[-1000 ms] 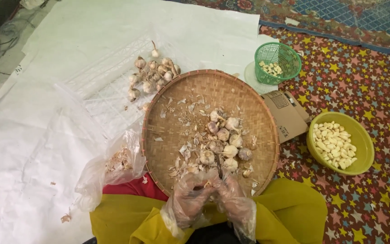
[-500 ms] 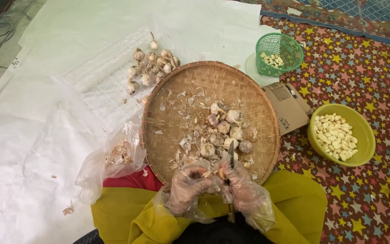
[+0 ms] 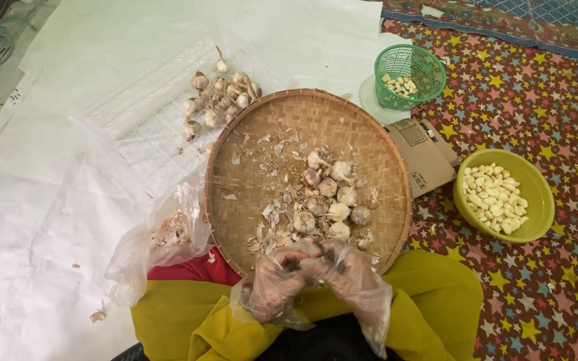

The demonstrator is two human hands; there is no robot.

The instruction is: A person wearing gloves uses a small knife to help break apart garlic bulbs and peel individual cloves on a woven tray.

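Head view: both hands meet at the near rim of the round woven tray [image 3: 235, 140], over the person's yellow lap. The left hand [image 3: 274, 286] and right hand [image 3: 350, 279] each wear a loose clear plastic glove, and their fingertips press together around a small piece of garlic [image 3: 304, 253] held between them, just above the tray's near edge. The fingers are curled in on it, though the crumpled gloves blur how each one sits, so which hand carries the piece cannot be told. Its long axis is also hidden. The pile of unpeeled bulbs [image 3: 330, 194] lies on the tray just beyond the hands, slightly to the right, so the right hand is a little nearer to it. Papery skins [image 3: 270, 220] scatter over the tray to the left of that pile. Further left and far, more bulbs [image 3: 219, 100] sit on a white sheet [image 3: 55, 200]. To the right, well apart from the hands, a yellow-green bowl [image 3: 542, 190] holds peeled cloves [image 3: 494, 197]; a green basket [image 3: 428, 70] stands far right. A clear bag [image 3: 162, 234] holding skins lies just left of the tray. The forearms are cut off by the lower edge.
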